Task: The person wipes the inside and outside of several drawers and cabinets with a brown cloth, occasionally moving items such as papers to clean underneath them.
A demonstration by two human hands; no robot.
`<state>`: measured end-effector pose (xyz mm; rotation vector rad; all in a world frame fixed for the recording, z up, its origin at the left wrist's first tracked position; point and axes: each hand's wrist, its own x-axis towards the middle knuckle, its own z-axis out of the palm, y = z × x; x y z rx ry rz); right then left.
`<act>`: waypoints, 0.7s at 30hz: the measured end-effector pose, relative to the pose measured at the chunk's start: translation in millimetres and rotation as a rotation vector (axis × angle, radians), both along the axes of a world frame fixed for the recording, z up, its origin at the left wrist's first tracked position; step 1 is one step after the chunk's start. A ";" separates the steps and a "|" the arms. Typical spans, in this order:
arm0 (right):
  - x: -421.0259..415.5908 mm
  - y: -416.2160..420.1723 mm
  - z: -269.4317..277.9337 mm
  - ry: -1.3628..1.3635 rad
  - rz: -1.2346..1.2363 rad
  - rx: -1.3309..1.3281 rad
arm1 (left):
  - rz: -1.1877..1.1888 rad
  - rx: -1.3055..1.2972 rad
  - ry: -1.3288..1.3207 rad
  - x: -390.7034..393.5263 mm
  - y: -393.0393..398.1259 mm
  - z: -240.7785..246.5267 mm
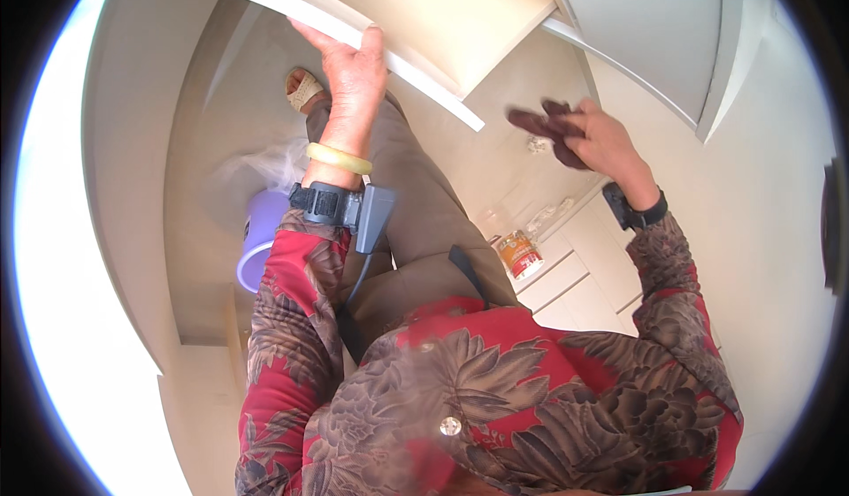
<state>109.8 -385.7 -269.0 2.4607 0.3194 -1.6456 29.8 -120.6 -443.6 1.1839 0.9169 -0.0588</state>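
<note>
My left hand (355,65) grips the top edge of a white drawer front (431,85), thumb on the inner side and fingers over the outer side. The drawer (457,5) is pulled out, and its pale bottom shows. To the right of it, my right hand (603,141) holds a bunched dark maroon cloth (550,128). The cloth is blurred and hangs apart from the drawer, above the floor.
A grey cabinet panel (650,25) stands at the upper right. On the floor are a purple bucket (255,250) with a clear plastic bag (275,164) by it, and a printed paper tub (521,254) beside crumpled white scraps (550,214). My sandalled foot (304,90) is under the drawer's left side.
</note>
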 end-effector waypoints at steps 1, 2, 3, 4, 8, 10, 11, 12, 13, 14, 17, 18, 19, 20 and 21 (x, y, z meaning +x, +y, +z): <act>-2.6 4.4 -6.4 -0.054 -0.017 0.128 | -0.004 -0.024 0.001 0.3 0.0 -2.3; -5.8 12.4 -15.8 -0.109 -0.031 0.256 | -0.006 -0.047 0.003 0.1 0.2 -5.7; -8.1 21.5 -26.2 -0.164 -0.043 0.382 | -0.006 -0.071 0.007 -0.1 0.3 -8.6; -10.3 29.1 -40.7 -0.160 -0.022 0.450 | -0.010 -0.077 0.006 -0.5 -0.5 -11.3; -33.2 58.0 -93.7 -0.126 0.169 0.307 | 0.056 -0.036 -0.069 2.5 -6.2 -10.6; -30.8 56.7 -93.3 -0.082 0.214 0.285 | 0.103 0.045 -0.121 0.4 -7.8 -11.1; -30.0 54.4 -93.0 -0.061 0.237 0.273 | 0.105 0.048 -0.119 -0.7 -6.8 -11.0; -33.1 42.9 -92.6 -0.047 0.276 0.261 | 0.105 0.047 -0.119 -0.9 -4.8 -8.3; -44.2 16.3 -100.8 -0.053 0.444 0.165 | 0.110 0.042 -0.123 -0.5 -4.1 -7.1; -58.4 -18.2 -109.5 -0.055 0.609 0.065 | 0.099 0.039 -0.124 -0.4 -4.2 -7.1; -66.7 -80.0 -99.9 0.182 0.393 -0.266 | 0.084 0.030 -0.069 2.2 -2.7 -7.7; -65.6 -82.2 -93.4 0.131 0.306 -0.273 | 0.060 -0.006 -0.008 3.1 -0.5 4.1; -64.4 -83.4 -86.8 0.078 0.219 -0.279 | 0.036 -0.040 0.053 2.9 -0.9 11.0; -65.0 -83.3 -78.7 0.020 0.128 -0.152 | 0.045 -0.055 0.063 -0.3 -3.8 11.2; -59.3 -68.9 -67.6 -0.049 0.037 -0.018 | 0.055 -0.062 0.061 -0.5 -3.1 10.0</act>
